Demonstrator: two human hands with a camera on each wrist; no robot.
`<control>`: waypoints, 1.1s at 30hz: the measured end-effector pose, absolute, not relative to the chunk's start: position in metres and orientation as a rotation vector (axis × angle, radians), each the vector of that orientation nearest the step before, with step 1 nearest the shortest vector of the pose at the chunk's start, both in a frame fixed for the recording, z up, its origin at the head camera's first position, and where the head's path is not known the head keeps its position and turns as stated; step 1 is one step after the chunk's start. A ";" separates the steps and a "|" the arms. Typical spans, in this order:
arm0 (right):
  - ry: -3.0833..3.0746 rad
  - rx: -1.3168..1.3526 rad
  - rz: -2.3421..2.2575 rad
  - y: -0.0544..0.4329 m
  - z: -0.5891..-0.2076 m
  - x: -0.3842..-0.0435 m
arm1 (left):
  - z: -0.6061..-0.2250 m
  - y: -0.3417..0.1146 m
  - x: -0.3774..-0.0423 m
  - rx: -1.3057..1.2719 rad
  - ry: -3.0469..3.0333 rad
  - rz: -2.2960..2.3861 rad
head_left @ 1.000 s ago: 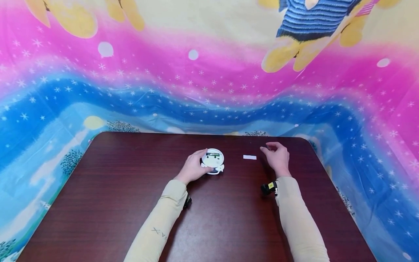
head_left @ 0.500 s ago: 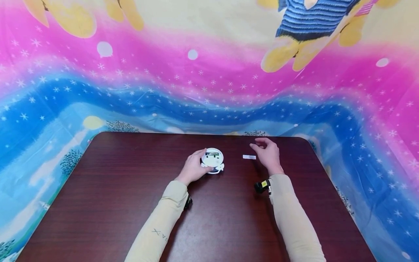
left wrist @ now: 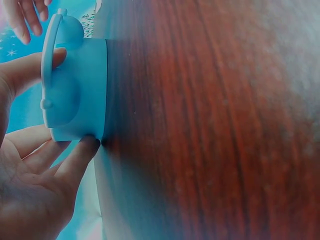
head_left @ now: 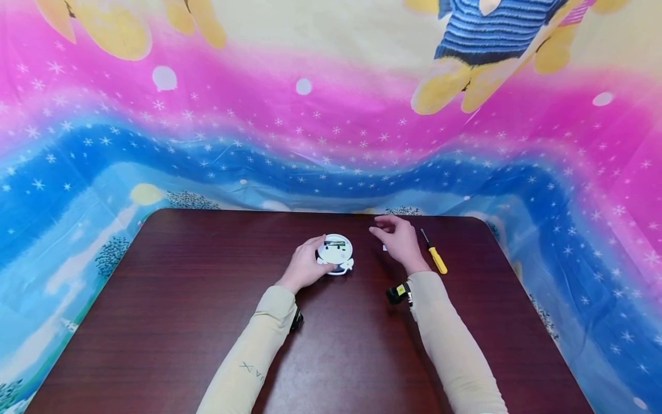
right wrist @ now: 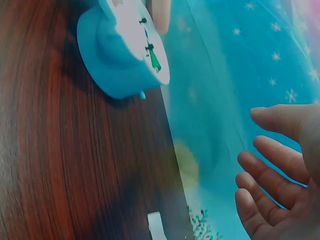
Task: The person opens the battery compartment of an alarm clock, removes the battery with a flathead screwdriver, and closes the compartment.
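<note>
A white twin-bell alarm clock (head_left: 341, 257) lies on its front on the table, its back facing up. In the open slot in its back sits a green battery (head_left: 334, 243). My left hand (head_left: 304, 264) grips the clock by its sides; in the left wrist view, the thumb lies at the bells and handle (left wrist: 47, 60). Above the table, to the clock's right, hovers my right hand (head_left: 400, 241), its fingers loosely bent and holding nothing. Mostly hidden behind that hand is a small white strip (right wrist: 156, 226), likely the battery cover. A yellow-handled screwdriver (head_left: 438, 260) lies right of the right hand.
The dark wooden table (head_left: 207, 322) ends just beyond the clock at its back edge. Behind it hangs a colourful printed cloth (head_left: 289, 138). Each wrist wears a small black camera (head_left: 398, 294).
My right hand has moved left, from beside the screwdriver to over the white strip, uncovering the screwdriver and covering most of the strip. The left hand and clock have stayed put.
</note>
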State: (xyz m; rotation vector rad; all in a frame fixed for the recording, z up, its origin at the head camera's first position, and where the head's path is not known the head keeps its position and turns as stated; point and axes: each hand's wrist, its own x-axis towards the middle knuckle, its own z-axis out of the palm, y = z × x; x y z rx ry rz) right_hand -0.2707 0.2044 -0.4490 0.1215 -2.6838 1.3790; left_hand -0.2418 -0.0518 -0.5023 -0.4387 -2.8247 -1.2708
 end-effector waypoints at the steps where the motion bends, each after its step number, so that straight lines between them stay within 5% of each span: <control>1: -2.686 0.127 1.375 0.202 -0.449 -0.271 | -0.503 -0.052 -0.242 -0.436 -2.826 -1.273; 33: -2.888 0.256 1.146 0.154 -0.466 -0.264 | -0.502 -0.052 -0.242 -0.454 -2.811 -1.274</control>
